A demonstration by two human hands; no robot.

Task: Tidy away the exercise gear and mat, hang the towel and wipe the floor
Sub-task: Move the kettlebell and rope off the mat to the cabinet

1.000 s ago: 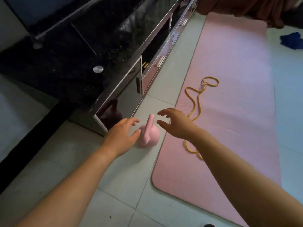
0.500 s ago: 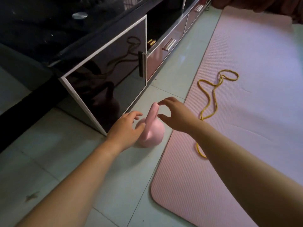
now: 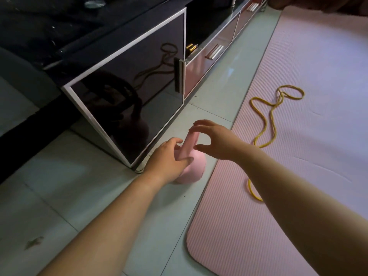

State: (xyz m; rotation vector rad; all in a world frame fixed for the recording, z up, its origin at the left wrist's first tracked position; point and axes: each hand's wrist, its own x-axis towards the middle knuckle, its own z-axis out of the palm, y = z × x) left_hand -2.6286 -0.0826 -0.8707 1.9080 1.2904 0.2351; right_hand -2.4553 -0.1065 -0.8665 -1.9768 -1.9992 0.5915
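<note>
Both hands at the small matte pink kettlebell on the floor

It sits upright on the pale tiled floor, squeezed between the corner of the glossy black TV cabinet and the edge of the ribbed pink foam exercise mat. The left hand is cupped against its side with the thumb across the body, but I honestly can't tell if that's a real grip. The right hand is spread loose, fingers arched over the handle top, thumb apart. A yellow rope lies looped on the mat.
</note>
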